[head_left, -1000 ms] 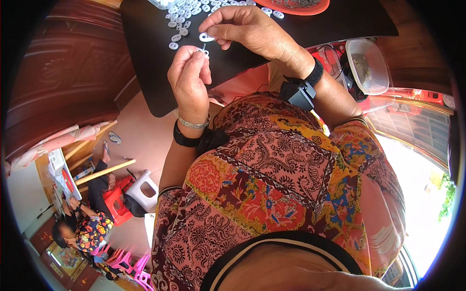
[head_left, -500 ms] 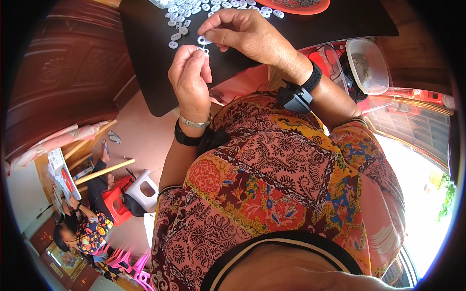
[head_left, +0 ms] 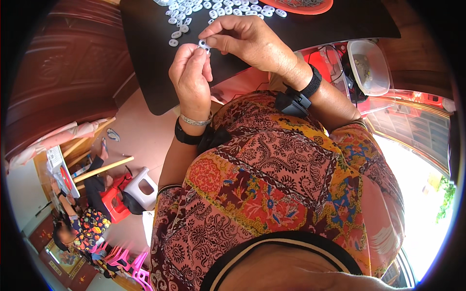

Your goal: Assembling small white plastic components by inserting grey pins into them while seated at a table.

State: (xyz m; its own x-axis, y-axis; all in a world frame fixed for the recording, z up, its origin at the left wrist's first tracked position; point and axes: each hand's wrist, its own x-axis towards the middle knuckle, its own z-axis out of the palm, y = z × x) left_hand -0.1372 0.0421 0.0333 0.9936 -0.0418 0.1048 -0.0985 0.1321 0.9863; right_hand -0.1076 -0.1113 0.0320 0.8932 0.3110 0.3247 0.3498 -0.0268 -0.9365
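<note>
My left hand (head_left: 190, 77) and my right hand (head_left: 245, 39) meet above the black table (head_left: 145, 58), both pinching one small white ring-shaped piece (head_left: 204, 45) between their fingertips. The left hand's fingers are closed below the piece; a thin thread cannot be made out now. A loose pile of several similar white pieces (head_left: 194, 9) lies on the table just beyond the hands. Each wrist wears a black band, and the left also has a silver bracelet.
An orange tray (head_left: 310, 6) sits at the table's far edge. A clear plastic tub (head_left: 369, 65) stands at the right near red boxes. Another person (head_left: 82, 223) sits on the floor at lower left by a white stool (head_left: 141, 184) and red stool.
Both hands have shifted slightly. The right hand's fingers have brought the white piece down onto the left hand's fingertips.
</note>
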